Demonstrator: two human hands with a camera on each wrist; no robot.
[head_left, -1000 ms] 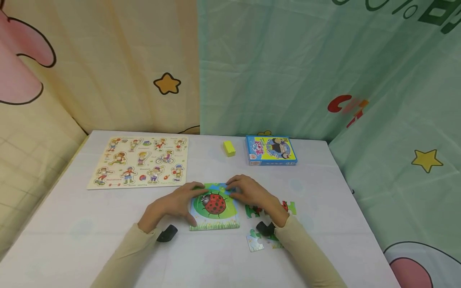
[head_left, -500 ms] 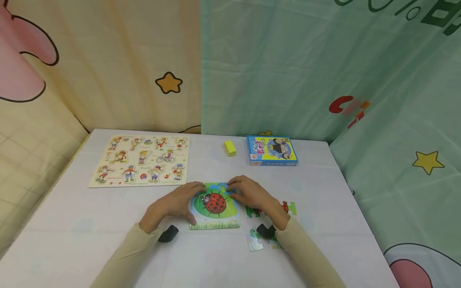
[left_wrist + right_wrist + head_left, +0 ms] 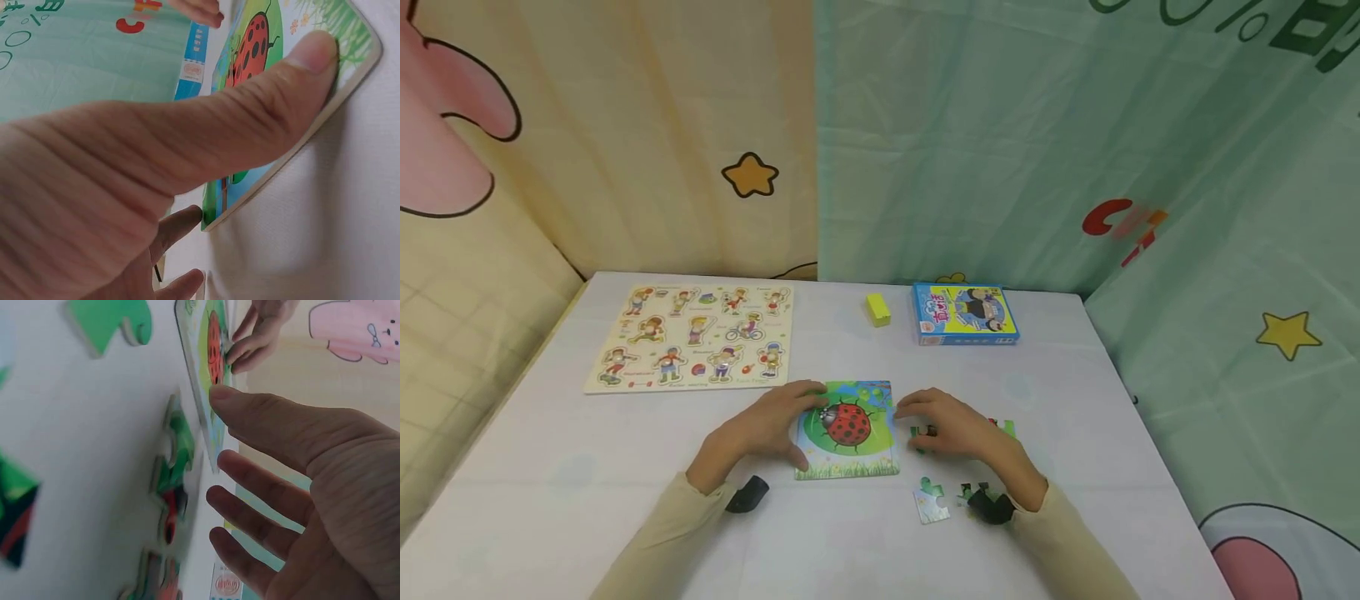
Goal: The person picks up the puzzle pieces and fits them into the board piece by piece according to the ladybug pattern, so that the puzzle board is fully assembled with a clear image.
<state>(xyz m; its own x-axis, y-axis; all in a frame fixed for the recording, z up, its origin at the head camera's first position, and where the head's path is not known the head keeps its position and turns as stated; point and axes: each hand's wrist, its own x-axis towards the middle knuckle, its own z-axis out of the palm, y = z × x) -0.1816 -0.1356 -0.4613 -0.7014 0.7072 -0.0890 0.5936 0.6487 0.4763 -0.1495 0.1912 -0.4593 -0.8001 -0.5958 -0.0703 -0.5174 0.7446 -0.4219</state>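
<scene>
A square ladybug puzzle board [image 3: 850,427] lies flat at the middle of the table. My left hand [image 3: 765,425] rests at its left side, thumb and fingers spread. In the left wrist view the thumb [image 3: 275,103] lies across the board's face and a fingertip [image 3: 190,215] touches a corner. Just right of the board, my right hand [image 3: 958,427] is over loose jigsaw pieces, holding nothing, its fingers apart in the right wrist view. Below it lie a blue-and-green piece [image 3: 931,502] and another green piece [image 3: 973,492]; the hand and wrist camera partly hide several pieces.
A cream board with children figures [image 3: 696,337] is at the back left. Behind the ladybug board stands a yellow block [image 3: 877,309], and a blue box [image 3: 966,314] lies to its right. Curtains [image 3: 1000,142] rise behind the white table [image 3: 820,542].
My right hand has left the board's upper right corner and moved right and toward me, over the loose pieces. The left hand and the board have stayed put.
</scene>
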